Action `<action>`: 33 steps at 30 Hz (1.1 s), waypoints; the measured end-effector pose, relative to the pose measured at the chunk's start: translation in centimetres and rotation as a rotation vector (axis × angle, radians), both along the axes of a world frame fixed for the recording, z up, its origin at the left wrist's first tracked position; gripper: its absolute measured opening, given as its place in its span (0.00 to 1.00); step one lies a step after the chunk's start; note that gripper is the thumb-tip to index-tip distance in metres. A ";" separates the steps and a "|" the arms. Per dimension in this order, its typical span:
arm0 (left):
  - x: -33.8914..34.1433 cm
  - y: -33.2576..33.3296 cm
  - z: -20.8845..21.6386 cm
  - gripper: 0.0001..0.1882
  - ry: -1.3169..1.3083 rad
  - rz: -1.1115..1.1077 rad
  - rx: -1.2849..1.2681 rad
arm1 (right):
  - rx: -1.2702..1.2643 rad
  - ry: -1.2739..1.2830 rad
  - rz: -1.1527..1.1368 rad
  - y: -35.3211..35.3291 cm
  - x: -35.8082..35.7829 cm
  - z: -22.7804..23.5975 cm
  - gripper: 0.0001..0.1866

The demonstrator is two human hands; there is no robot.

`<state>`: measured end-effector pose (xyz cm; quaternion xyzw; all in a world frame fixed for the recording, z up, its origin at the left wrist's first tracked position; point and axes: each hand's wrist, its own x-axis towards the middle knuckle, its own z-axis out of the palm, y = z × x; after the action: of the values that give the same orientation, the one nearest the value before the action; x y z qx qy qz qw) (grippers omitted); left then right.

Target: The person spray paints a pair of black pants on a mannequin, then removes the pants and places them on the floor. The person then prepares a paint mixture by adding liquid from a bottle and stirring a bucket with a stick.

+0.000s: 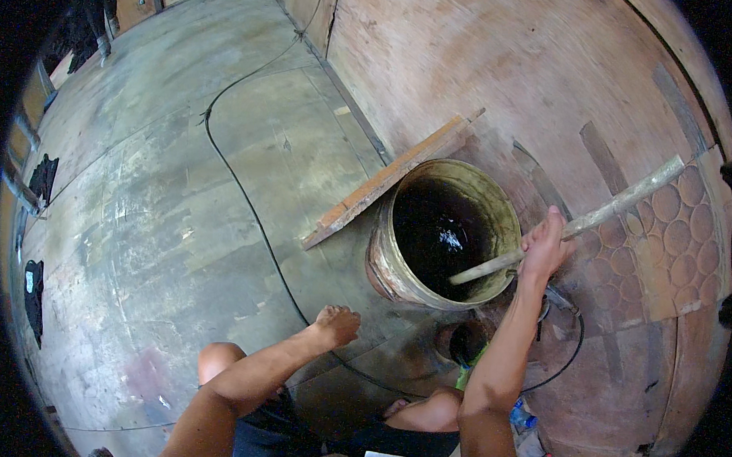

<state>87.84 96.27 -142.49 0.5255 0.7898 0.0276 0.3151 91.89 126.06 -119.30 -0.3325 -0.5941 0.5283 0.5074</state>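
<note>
My right hand [545, 247] is wrapped round a long pale pole [617, 207]. The pole slants from the upper right, over the rim, with its lower end in dark liquid [443, 227]. A big dirty bucket [385, 261] stands on the floor and holds this liquid, which reflects a patch of light. My left hand [337, 326] is closed in a loose fist in front of the bucket, apart from it, and nothing shows in its fingers.
A wooden plank [392, 181] leans against the bucket's far left side. A black cable [246, 196] snakes across the floor. Near my right forearm are a small dark container [451, 342] and a blue-capped bottle [523, 415]. A circle-patterned sheet [664, 247] lies at right.
</note>
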 end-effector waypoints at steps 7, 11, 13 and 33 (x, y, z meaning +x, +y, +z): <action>-0.1 0.3 0.6 0.21 -0.048 -0.004 -0.030 | -0.022 0.386 0.064 -0.9 -2.1 -3.5 0.21; -0.1 0.3 0.5 0.21 -0.029 0.011 -0.034 | -0.227 0.301 0.376 -0.1 -0.6 -2.0 0.22; -0.2 0.2 0.4 0.21 -0.024 0.017 -0.027 | -0.103 0.145 0.158 0.5 -0.1 -0.9 0.23; -0.3 0.0 1.9 0.24 -0.009 0.011 -0.046 | 0.092 0.212 -0.112 0.5 -0.8 -1.5 0.21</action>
<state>87.52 96.29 -140.61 0.5138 0.7917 0.0135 0.3303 91.11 126.56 -120.85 -0.2838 -0.5413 0.5034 0.6107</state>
